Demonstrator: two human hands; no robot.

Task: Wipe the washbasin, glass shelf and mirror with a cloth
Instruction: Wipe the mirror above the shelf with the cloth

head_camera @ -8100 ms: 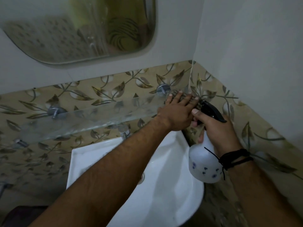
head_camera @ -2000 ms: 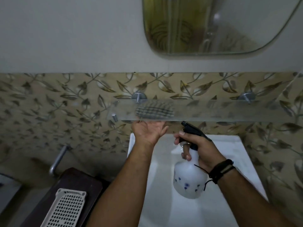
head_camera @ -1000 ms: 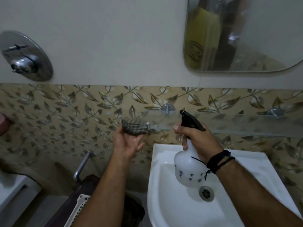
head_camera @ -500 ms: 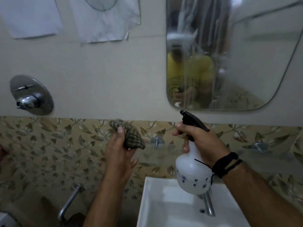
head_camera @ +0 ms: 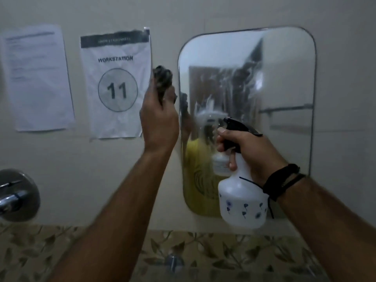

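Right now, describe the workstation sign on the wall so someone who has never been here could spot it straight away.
Find the rounded mirror on the pale wall. Just left of it, past the left hand holding the cloth, two paper sheets are stuck up. The workstation sign is the nearer one, with a dark header band and a circled 11, while the other sheet shows only faint text lines.

The cloth bunched in my left hand is coarse, matt woven fabric. Just right of those fingers the mirror is glossy glass, smeared with wet streaks. My right hand grips a spray bottle of smooth, milky plastic with a matt black trigger. Left of my fingers hangs creased paper; below it, polished chrome.
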